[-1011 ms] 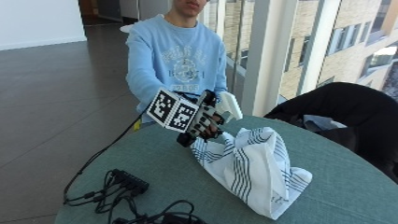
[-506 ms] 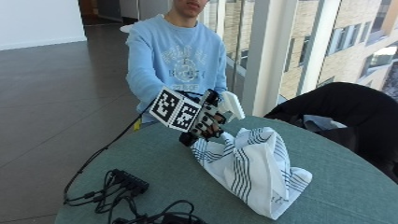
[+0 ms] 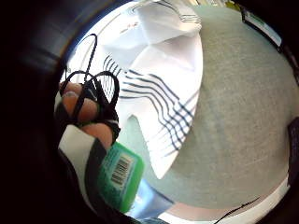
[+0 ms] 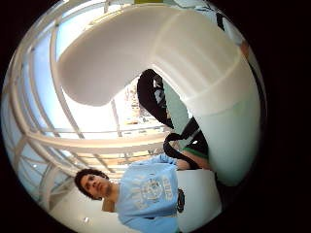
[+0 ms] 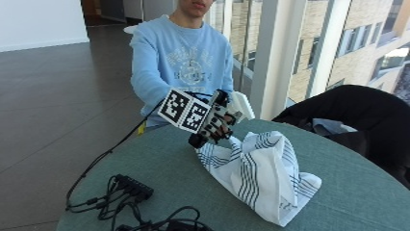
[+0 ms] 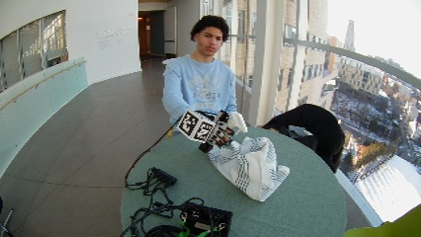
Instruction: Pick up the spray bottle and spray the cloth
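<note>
above the cloth (image 5: 259,175), gloved right hand (image 5: 214,126) grips spray bottle (image 5: 239,107).

Fills most of the frame: the white head of the spray bottle (image 4: 194,73), its curved nozzle arm sweeping across bright window frames (image 4: 97,141), so close to the palm. Widens into a ribbed collar, then a pale translucent body beside it. Behind the bottle, black straps (image 4: 170,145) of the right hand (only a small part showing) and a bare fingertip (image 4: 197,160). Beyond, a person in a light blue sweatshirt (image 4: 150,194) with a pale printed crest.
</note>
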Available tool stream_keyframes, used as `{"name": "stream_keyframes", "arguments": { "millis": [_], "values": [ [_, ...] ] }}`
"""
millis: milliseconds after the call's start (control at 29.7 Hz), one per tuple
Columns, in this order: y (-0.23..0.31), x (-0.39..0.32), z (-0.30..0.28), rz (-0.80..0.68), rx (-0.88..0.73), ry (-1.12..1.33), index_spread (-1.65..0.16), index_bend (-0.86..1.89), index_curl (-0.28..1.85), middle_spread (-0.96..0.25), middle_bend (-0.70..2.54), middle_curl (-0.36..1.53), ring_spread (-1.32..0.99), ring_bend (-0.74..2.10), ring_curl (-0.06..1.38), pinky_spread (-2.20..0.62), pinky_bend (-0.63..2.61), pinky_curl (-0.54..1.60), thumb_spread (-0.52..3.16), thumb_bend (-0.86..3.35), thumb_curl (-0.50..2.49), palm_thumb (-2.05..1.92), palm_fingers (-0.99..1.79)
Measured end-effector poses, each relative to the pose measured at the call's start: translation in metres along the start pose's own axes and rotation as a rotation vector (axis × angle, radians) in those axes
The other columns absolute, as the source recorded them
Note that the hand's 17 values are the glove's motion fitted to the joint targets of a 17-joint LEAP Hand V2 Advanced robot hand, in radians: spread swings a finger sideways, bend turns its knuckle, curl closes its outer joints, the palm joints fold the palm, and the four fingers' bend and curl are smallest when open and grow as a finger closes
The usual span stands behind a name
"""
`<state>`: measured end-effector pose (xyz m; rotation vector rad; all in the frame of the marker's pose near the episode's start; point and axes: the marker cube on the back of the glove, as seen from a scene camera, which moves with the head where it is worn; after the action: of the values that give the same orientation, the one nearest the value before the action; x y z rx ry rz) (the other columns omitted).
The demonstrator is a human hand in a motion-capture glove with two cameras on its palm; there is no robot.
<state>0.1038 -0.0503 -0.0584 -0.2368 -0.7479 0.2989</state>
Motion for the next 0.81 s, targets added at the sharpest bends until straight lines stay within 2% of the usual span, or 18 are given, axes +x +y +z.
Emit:
{"name": "stream_keyframes", "arguments": {
  "millis": [404,674,809],
  "values": [
    [0.005,-0.06,0.046,-0.212,0.023,-0.018,-0.21,0.13,0.37,-0.05,0.25,0.47,-0.04,0.71,0.42,0.05,0.37,0.37,0.63,-0.03,0.71,0.9,1.18],
    [-0.004,-0.098,0.104,-0.406,0.056,-0.095,-0.22,0.13,0.37,-0.06,0.28,0.48,-0.04,0.69,0.41,0.06,0.35,0.37,0.67,-0.04,0.7,0.87,1.16],
    [-0.01,-0.11,0.132,-0.457,0.07,-0.139,-0.23,0.13,0.37,-0.06,0.3,0.48,-0.04,0.67,0.41,0.06,0.34,0.37,0.7,-0.03,0.69,0.86,1.16]
  ]
}}
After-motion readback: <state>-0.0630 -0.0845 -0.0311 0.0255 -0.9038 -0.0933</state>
